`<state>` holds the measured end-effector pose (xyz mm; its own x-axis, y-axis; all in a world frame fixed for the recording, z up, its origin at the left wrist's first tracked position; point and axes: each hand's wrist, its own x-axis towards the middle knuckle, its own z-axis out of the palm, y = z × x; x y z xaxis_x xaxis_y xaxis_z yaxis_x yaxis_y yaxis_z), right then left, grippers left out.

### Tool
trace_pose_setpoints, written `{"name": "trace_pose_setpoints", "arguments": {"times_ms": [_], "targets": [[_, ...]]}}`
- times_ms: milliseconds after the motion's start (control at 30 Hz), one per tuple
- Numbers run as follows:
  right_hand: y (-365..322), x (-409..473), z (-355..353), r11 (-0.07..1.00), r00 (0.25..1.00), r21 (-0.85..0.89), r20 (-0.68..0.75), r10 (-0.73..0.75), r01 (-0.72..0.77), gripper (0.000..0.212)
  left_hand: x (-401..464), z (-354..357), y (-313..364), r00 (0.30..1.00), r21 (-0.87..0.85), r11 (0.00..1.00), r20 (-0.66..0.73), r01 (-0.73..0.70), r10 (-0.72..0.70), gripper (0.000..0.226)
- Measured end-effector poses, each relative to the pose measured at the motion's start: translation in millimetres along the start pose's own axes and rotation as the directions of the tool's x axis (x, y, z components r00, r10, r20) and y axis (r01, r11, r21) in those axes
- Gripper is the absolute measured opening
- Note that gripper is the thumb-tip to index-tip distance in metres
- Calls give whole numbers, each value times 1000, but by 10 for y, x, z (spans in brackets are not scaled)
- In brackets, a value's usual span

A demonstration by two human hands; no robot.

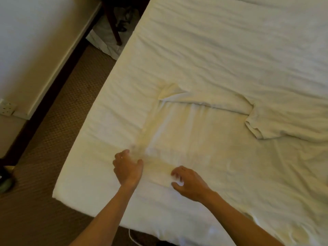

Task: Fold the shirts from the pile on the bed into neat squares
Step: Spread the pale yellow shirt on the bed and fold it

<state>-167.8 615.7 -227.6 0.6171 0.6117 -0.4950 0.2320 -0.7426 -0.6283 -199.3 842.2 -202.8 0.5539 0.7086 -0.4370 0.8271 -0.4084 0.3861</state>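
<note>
Gripping the near hem of the white shirt, spread flat on the bed, your left hand and right hand both curl fingers on fabric.

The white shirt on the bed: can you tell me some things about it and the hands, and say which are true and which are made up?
1. The white shirt lies spread out on the bed. True.
2. Both hands are at the shirt's near hem. True: left hand, right hand.
3. The shirt is already a neat square. False: its sleeve still sticks out.
4. The floor is bare wood. False: brown carpet.
</note>
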Motion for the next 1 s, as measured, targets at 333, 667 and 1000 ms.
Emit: {"name": "trace_pose_setpoints", "arguments": {"times_ms": [333,667,1000], "targets": [[475,784,-1415,989,911,18,-386,142,-146,21,742,365,1738,794,165,777,117,-608,597,35],[1166,1578,-2301,975,890,-33,-416,187,-221,50,1405,657,2480,688,446,546,266,-709,675,35],[1291,2037,-3075,967,895,21,-375,242,-253,15,1920,316,3320,713,452,553,480,-700,511,4]]}}
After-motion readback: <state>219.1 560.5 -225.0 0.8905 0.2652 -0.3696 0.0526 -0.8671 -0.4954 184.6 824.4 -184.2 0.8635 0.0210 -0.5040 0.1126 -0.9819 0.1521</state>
